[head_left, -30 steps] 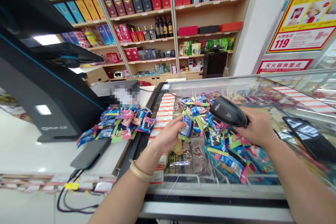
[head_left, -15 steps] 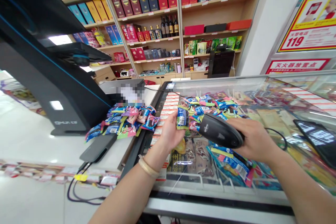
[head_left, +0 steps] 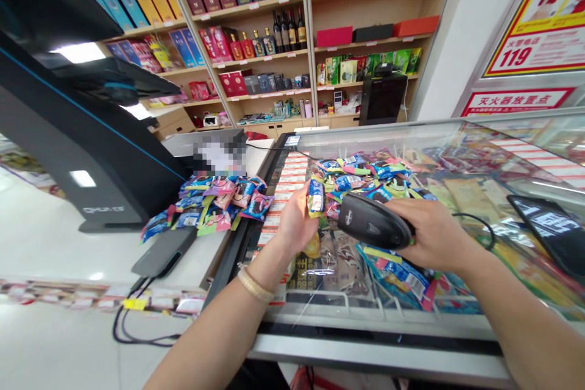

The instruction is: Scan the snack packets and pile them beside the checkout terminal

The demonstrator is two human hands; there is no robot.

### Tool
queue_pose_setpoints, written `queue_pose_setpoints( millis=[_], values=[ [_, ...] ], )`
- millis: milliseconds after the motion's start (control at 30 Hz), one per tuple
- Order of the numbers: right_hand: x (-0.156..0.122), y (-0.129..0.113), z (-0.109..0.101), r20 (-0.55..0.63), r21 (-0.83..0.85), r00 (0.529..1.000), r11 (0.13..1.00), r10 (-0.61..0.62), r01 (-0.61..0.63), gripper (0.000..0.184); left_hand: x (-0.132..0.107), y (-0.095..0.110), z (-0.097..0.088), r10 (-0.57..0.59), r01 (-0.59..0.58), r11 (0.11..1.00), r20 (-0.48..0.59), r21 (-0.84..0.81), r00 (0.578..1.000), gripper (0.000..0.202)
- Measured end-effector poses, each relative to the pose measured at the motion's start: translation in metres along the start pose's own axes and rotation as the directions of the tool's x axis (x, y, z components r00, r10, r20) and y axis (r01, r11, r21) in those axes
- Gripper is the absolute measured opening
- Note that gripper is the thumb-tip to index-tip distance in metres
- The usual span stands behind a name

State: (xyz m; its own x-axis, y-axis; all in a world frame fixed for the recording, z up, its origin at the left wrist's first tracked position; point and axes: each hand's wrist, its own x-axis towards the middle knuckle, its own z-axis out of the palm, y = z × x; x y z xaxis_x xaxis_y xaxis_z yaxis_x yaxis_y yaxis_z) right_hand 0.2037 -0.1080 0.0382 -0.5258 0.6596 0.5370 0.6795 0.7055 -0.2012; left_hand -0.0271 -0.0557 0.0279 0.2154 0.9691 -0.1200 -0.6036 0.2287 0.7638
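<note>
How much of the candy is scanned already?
Probably about half. One heap of packets lies on the white counter, likely done. The left hand holds a blue packet before the scanner in the right hand. A second heap waits on the glass lid.

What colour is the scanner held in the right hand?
The scanner is black, best seen in the head view.

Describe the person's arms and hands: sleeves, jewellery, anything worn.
Both forearms are bare, with no sleeves in view and no gloves. At the wrist of the left hand sits a pale gold bracelet, a snug band. The right hand shows no visible ring, its wrist no watch or band.
</note>
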Motion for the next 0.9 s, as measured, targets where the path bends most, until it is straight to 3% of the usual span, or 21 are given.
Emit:
queue_pose_setpoints(
  millis=[167, 333, 433, 467, 500, 567, 633, 700, 767, 900],
  values=[
    [-0.002, 0.004, 0.002, -0.029, -0.011, 0.999, 1.000, -0.023, 0.023, 0.015, 0.001, -0.002, -0.005, 0.005, -0.005, 1.000, 0.035, -0.016, 0.999, 0.014],
    [-0.011, 0.019, 0.006, -0.106, -0.067, 0.994, 0.998, -0.018, 0.011, 0.026, 0.003, -0.009, -0.014, 0.058, -0.062, 0.995, 0.051, 0.083, 0.997, 0.033],
    [-0.017, 0.032, 0.006, -0.186, -0.144, 0.980, 0.989, -0.066, 0.039, 0.024, 0.008, 0.005, -0.024, 0.269, -0.239, 0.913, -0.049, 0.331, 0.962, 0.042],
    [-0.019, 0.036, 0.006, -0.189, -0.177, 0.978, 0.983, -0.083, 0.050, 0.024, 0.009, 0.015, -0.029, 0.401, -0.325, 0.827, -0.078, 0.458, 0.913, 0.045],
    [-0.020, 0.040, 0.006, -0.203, -0.197, 0.974, 0.978, -0.101, 0.061, 0.024, 0.010, 0.028, -0.035, 0.546, -0.398, 0.699, -0.084, 0.595, 0.834, 0.048],
    [-0.022, 0.046, 0.007, -0.216, -0.224, 0.971, 0.973, -0.101, 0.051, 0.026, 0.010, 0.057, -0.050, 0.787, -0.430, 0.362, -0.024, 0.827, 0.616, 0.050],
    [-0.024, 0.050, 0.007, -0.230, -0.240, 0.967, 0.969, -0.112, 0.055, 0.027, 0.007, 0.085, -0.068, 0.917, -0.304, 0.094, 0.036, 0.948, 0.396, 0.051],
    [-0.024, 0.052, 0.008, -0.245, -0.258, 0.959, 0.963, -0.142, 0.076, 0.026, 0.004, 0.106, -0.087, 0.970, -0.124, -0.005, 0.035, 0.992, 0.241, 0.049],
    [-0.025, 0.055, 0.009, -0.259, -0.280, 0.952, 0.956, -0.165, 0.089, 0.025, 0.002, 0.117, -0.103, 0.983, 0.030, -0.004, -0.001, 1.000, 0.183, 0.046],
    [-0.026, 0.062, 0.009, -0.263, -0.330, 0.951, 0.941, -0.165, 0.072, 0.025, 0.003, 0.119, -0.121, 0.965, 0.252, 0.079, -0.137, 0.965, 0.223, 0.041]
  ],
)
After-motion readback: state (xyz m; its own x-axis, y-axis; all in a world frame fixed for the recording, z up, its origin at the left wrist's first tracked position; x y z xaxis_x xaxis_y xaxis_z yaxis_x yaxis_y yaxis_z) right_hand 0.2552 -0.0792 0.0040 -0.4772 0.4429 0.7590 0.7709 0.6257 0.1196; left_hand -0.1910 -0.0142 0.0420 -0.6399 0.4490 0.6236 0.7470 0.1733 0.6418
